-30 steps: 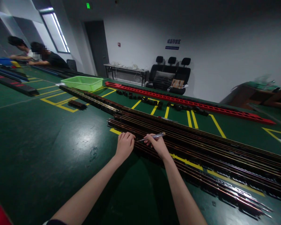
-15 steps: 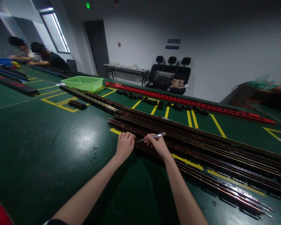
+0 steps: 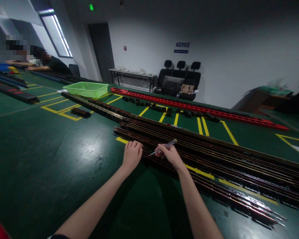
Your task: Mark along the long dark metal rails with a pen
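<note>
My right hand (image 3: 171, 156) pinches a slim screwdriver (image 3: 169, 143) with a clear handle. Its thin metal shaft slants down to the left, the tip just above the nearest dark strip (image 3: 214, 188), which carries long coppery rods. At the left end of that strip, my left hand (image 3: 133, 154) rests with its fingers curled over the edge; the fingertips are partly hidden. Behind both hands lie more long dark strips with metal rods (image 3: 201, 144), side by side and slanting across the table.
A green table (image 3: 64, 172) bears yellow tape lines. Farther back are a light-green basket (image 3: 86, 89), a long red rack (image 3: 196, 107), small black parts (image 3: 139, 102) and a short rod bundle (image 3: 80, 113). Two people (image 3: 52, 64) sit at the far left.
The screwdriver has tilted more steeply, and its tip has moved slightly down and away from my left fingertips. My left hand stays in place. The view has shifted a little.
</note>
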A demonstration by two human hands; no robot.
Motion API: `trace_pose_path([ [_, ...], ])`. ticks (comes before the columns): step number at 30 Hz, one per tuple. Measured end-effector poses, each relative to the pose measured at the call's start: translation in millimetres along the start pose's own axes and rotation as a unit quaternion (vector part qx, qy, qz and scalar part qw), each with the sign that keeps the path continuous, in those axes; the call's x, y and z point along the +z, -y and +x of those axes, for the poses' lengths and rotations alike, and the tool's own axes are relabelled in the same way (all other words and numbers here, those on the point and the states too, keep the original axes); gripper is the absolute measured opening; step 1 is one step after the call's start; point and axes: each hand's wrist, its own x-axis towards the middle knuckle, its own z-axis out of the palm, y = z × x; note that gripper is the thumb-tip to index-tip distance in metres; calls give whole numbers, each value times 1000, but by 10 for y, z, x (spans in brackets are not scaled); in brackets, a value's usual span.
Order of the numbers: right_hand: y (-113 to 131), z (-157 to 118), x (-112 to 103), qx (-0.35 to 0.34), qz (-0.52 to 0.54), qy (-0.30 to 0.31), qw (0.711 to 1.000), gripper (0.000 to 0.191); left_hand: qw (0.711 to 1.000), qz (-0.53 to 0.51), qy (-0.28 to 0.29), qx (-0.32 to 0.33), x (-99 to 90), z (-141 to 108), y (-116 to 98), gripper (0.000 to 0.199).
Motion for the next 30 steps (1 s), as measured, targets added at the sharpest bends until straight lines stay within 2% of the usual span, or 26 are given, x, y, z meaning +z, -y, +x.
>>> trace_pose_path([
  [6,-2,-17,-33,-14,22,-30,999,35,1000,-1,0,4,-9,0,-2,19],
  [13,-26,-59,-117,-11,-6,-17,1000,35,1000,-3,4,0,-14,3,-8,20],
  [19,7,-111,-194,11,-12,-33,999,35,1000,-8,7,-3,-20,-2,-6,20],
  [30,9,-134,-144,25,50,-73,996,24,1000,-7,9,-2,-16,5,-6,21],
])
